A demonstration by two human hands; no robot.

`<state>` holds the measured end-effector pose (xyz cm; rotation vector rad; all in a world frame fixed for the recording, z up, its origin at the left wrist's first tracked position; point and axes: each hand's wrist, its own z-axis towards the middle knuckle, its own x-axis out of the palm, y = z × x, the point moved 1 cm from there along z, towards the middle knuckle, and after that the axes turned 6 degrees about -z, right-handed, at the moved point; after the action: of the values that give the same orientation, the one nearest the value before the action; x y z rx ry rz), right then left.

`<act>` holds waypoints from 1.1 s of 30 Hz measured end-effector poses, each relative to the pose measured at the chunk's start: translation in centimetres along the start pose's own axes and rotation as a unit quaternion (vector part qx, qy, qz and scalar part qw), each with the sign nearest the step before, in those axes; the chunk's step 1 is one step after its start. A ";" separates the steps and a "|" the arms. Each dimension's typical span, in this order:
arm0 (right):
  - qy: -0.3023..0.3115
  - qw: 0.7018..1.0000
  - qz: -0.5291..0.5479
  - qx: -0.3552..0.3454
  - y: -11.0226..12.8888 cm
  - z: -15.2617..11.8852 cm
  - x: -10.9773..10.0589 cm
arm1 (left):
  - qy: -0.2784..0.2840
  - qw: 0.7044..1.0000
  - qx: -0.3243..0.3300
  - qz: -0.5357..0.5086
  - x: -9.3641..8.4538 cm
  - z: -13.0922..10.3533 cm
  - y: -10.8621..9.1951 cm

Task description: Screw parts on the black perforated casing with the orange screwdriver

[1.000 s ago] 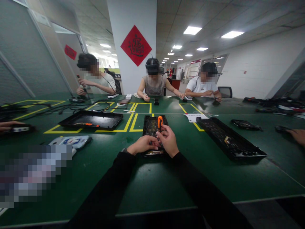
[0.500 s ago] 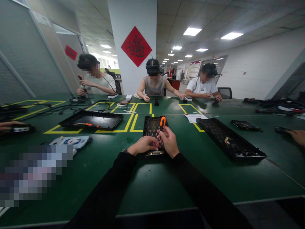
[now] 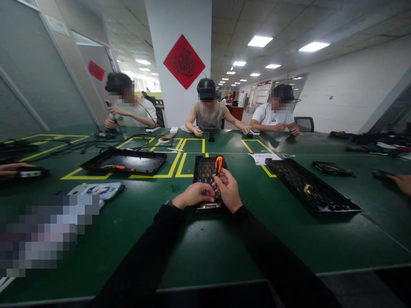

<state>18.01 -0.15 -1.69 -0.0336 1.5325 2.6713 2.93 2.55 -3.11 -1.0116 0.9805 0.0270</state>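
A green counter [image 3: 205, 252] marked with yellow tape spreads across the lower and middle frame. Along its far edge, at upper centre, sit three people [image 3: 208, 116] wearing dark headgear. A long black tray [image 3: 340, 210] lies at an angle right of centre, with small pieces inside. A wide black tray [image 3: 141, 161] lies left of centre, an orange-and-dark item in it. A smaller black case [image 3: 202, 170], its inside dotted with small shiny spots, rests on the counter at the middle of the frame, partly covered by both hands. The right hand [image 3: 229, 188] pinches an orange-handled tool [image 3: 218, 165] between thumb and fingers, handle up and nearly upright, over the case. The left hand's [image 3: 195, 194] fingers are curled low beside it; whether they grip anything, I cannot tell.
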 end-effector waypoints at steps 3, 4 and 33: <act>-0.002 1.000 0.005 -0.004 -0.4 0.1 0.1 | -0.001 1.000 -0.005 -0.004 0.0 0.0 0.0; -0.003 1.000 0.006 -0.004 -0.5 0.1 0.1 | -0.002 1.000 -0.006 -0.002 0.0 0.0 0.0; -0.003 1.000 -0.013 0.004 -0.5 0.2 -0.2 | -0.007 1.000 -0.005 0.019 0.0 -0.1 0.0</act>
<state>18.21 0.26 -2.07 -0.0444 1.5311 2.6418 2.86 2.49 -3.11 -1.0015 0.9875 0.0710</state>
